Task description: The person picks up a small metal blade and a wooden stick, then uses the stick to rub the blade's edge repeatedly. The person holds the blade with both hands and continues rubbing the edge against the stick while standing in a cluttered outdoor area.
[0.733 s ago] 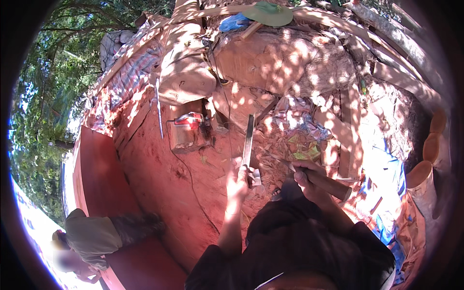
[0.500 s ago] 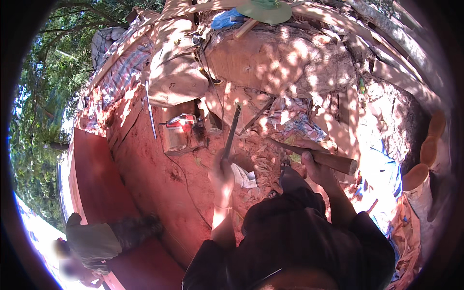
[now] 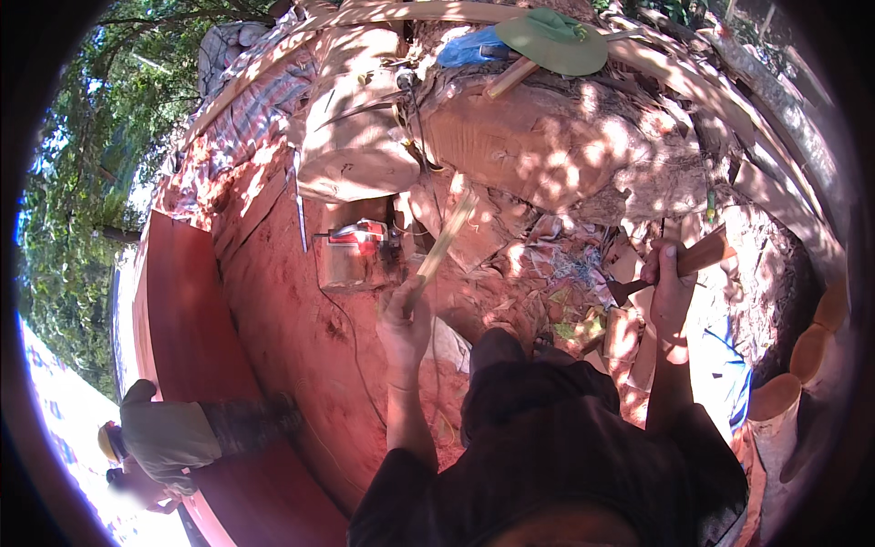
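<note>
Since the earlier frames, the person's bare right hand [image 3: 672,287] has swung outward and up to the right, while the bare left hand [image 3: 404,321] has drawn a little to the left, widening the room between them. Nearest is the person's dark cloth garment [image 3: 556,447], a forearm reaching out on each side of it. The left hand is closed around the lower end of a long, narrow, pale strip [image 3: 445,239], which is raised in front of the person, blurred, its far end leaning up and right. The right hand is wrapped around a tool with a thick brown wooden handle [image 3: 706,252], the butt pointing right and a dark blade on the inner side. Left of the left hand, bare reddish ground [image 3: 283,301] stays open as far as the curved edge of a broad red-brown board [image 3: 182,310], where another person [image 3: 169,442] bends over. Right of the right hand, room is tighter, with pale round-cut log ends [image 3: 775,397] along the rim. Beyond the hands, a red-and-white device [image 3: 358,234] sits on a squat wooden block [image 3: 351,269], and farther off a massive brown log [image 3: 547,150] closes the space.
</note>
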Tool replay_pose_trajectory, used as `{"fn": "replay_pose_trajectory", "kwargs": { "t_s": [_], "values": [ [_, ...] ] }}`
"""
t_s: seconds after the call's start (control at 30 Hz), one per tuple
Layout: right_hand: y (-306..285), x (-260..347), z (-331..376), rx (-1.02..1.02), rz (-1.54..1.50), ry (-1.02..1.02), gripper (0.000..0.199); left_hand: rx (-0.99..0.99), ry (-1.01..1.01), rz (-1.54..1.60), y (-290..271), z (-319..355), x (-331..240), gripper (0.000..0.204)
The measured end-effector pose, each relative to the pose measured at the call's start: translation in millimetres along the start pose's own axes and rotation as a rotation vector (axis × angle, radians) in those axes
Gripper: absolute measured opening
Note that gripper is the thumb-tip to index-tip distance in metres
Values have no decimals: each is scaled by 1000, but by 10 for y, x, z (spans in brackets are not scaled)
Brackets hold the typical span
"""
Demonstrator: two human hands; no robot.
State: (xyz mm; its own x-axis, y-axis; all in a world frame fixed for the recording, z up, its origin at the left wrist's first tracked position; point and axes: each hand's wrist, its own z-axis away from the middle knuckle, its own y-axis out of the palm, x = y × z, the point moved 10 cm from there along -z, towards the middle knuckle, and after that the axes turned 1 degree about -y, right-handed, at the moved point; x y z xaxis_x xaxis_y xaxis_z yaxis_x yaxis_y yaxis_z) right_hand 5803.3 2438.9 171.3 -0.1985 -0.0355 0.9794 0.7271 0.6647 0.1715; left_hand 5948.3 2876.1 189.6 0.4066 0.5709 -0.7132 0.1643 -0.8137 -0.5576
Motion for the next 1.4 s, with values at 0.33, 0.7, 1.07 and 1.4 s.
{"fn": "replay_pose_trajectory", "kwargs": {
  "t_s": [0.33, 0.7, 1.07, 1.4],
  "values": [
    [1304, -59, -451, 286, -373, 1, 22, -79, -90, -227, -446, -931, 982, 27],
    [4536, -309, -1034, 564, -536, -172, 35, -60, -233, -273, -651, -3232, 3324, 31],
    [7469, -810, -1685, 607, -365, -281, 39, 27, -244, -241, -303, -4416, 4829, 29],
    [8691, -1637, -1877, 633, -129, -175, 33, 105, -297, -146, -118, -4537, 5154, 27]
  ]
}}
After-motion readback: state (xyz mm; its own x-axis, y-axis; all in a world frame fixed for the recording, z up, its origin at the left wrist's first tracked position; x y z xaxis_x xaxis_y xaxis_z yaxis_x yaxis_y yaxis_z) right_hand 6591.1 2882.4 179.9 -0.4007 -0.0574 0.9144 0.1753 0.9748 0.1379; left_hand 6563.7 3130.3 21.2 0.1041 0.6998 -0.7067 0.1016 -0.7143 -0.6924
